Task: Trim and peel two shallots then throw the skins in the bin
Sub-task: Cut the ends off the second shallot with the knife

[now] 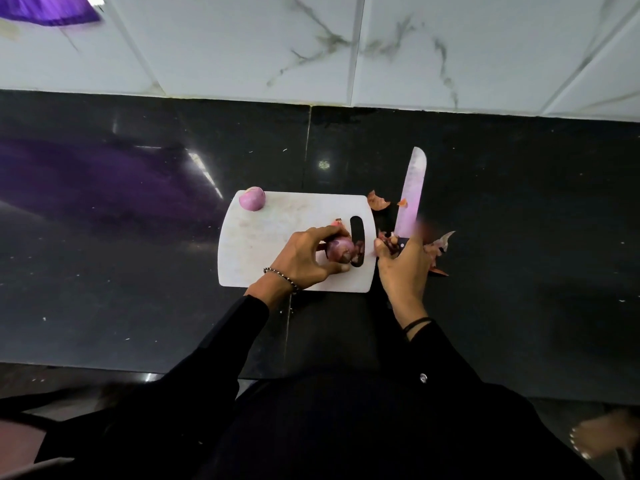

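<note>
Left hand (304, 256) fingers pinch a half-skinned shallot (341, 251) near the cutting board's (277, 237) right edge; right hand (403, 261) closes on skins (388, 241) beside the knife (412, 192). Small, light and likely slippery, it is best gripped around its middle.

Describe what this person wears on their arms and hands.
Both arms are in long black sleeves, pushed back from the wrists. The left hand has a dark beaded bracelet at its wrist; the right hand has a thin black band. No gloves.
</note>
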`<state>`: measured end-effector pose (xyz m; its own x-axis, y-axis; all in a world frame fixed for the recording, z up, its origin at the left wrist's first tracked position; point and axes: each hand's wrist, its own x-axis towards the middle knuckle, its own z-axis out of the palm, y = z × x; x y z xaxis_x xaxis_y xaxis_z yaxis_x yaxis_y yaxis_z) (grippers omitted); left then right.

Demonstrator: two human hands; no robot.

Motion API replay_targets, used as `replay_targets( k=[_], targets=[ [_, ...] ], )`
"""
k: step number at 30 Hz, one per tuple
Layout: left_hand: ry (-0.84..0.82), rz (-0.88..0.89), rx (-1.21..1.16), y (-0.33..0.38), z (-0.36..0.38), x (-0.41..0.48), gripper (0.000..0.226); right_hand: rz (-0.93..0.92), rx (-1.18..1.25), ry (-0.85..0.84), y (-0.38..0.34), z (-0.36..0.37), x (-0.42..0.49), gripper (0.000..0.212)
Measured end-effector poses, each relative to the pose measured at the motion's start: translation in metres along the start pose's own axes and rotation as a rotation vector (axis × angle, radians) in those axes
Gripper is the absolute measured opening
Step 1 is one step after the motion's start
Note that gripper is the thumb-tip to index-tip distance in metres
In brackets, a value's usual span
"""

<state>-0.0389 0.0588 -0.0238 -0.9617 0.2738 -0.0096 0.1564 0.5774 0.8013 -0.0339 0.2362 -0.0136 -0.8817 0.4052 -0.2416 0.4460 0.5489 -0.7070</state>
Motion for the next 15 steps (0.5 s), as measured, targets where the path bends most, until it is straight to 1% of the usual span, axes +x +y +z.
replay_targets(
  k=[3, 6, 8, 12, 15],
  targets=[
    [-0.009, -0.050, -0.056, -0.005, -0.004, -0.002, 0.063, 0.004, -0.047, 0.008, 0.001, -0.007, 0.004, 0.063],
    [0.009, -0.073, -0.070, -0.008, -0.009, -0.005, 0.061, -0.034, -0.091, -0.012, 0.003, -0.009, 0.000, 0.070],
    [0.044, -0.076, -0.062, -0.010, -0.013, -0.007, 0.058, -0.049, -0.139, -0.017, 0.002, -0.011, -0.005, 0.067],
    [0.107, -0.077, -0.032, -0.016, -0.022, -0.009, 0.052, -0.091, -0.182, -0.018, 0.002, -0.017, -0.012, 0.049],
    [0.162, -0.098, -0.005, -0.023, -0.027, -0.009, 0.051, -0.127, -0.151, -0.030, 0.004, -0.014, -0.014, 0.049]
  ],
)
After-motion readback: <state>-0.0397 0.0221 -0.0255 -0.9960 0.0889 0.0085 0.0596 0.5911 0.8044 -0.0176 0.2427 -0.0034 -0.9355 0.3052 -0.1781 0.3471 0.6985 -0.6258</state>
